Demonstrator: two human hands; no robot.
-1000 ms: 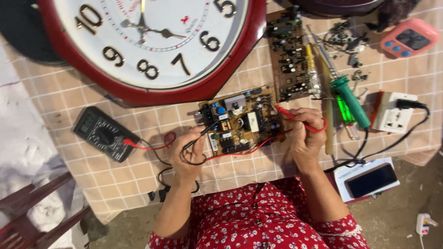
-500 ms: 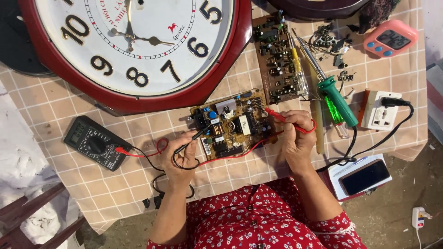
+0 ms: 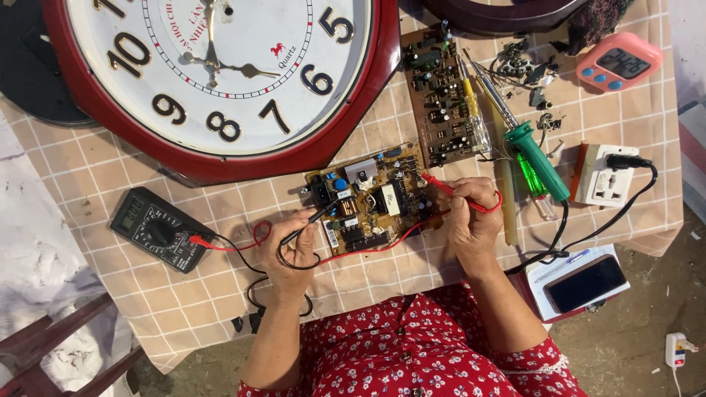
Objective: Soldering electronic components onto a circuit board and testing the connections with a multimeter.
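A small yellow circuit board (image 3: 371, 197) lies on the checked tablecloth (image 3: 88, 184) in front of me. My left hand (image 3: 294, 246) holds a black test probe (image 3: 315, 218) whose tip touches the board's left part. My right hand (image 3: 474, 217) grips a red test probe (image 3: 452, 190) with its tip on the board's right edge. Red and black leads (image 3: 235, 246) run left to a dark multimeter (image 3: 158, 229).
A large red-rimmed wall clock (image 3: 220, 81) lies face up behind the board. A second long circuit board (image 3: 441, 95), a green-handled soldering iron (image 3: 533, 158), a white socket block (image 3: 607, 175), a pink timer (image 3: 618, 65) and a phone (image 3: 585, 283) sit to the right.
The view has shifted slightly, so everything sits a little lower and further left. Both hands keep their probes on the small board, with hardly any movement.
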